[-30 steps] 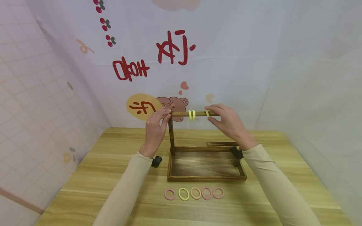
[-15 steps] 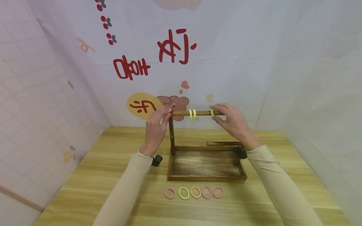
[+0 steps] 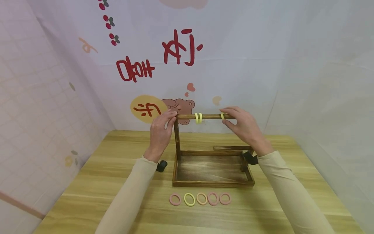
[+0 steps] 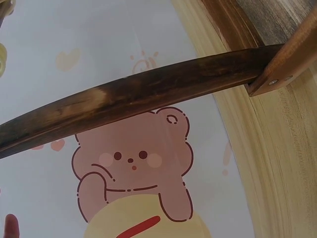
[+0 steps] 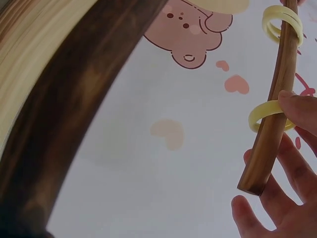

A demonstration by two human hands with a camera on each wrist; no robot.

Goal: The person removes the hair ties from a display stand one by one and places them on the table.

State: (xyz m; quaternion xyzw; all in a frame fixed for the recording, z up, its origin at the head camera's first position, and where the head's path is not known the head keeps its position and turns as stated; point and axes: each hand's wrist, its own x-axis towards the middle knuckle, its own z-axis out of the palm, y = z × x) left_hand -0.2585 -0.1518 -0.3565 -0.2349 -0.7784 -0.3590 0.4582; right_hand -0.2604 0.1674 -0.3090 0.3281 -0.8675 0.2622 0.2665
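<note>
A dark wooden rack has a tall left post and a top bar (image 3: 210,116) with a free right end. My left hand (image 3: 160,131) holds the bar's left end at the post, fingers over the top and thumb below. Toward the free end, my right hand (image 3: 245,125) pinches a yellow ring (image 5: 265,113) that encircles the bar; in the right wrist view the thumb lies on it and the other fingers spread behind the bar. Two more yellow rings (image 3: 198,118) hang side by side around the bar, left of its middle. In the left wrist view a single fingertip (image 4: 11,227) shows.
The rack's shallow tray base (image 3: 213,185) stands on the wooden table (image 3: 117,182), with a lower bar (image 3: 229,148) at its back right. In front lie several rings in a row: pink (image 3: 175,199), yellow (image 3: 189,199), orange (image 3: 201,198) and two more pink. A printed cloth (image 3: 239,71) hangs behind.
My right hand has moved right along the bar, sliding the pinched yellow ring toward the free end. The left hand and the other two rings on the bar stay in place.
</note>
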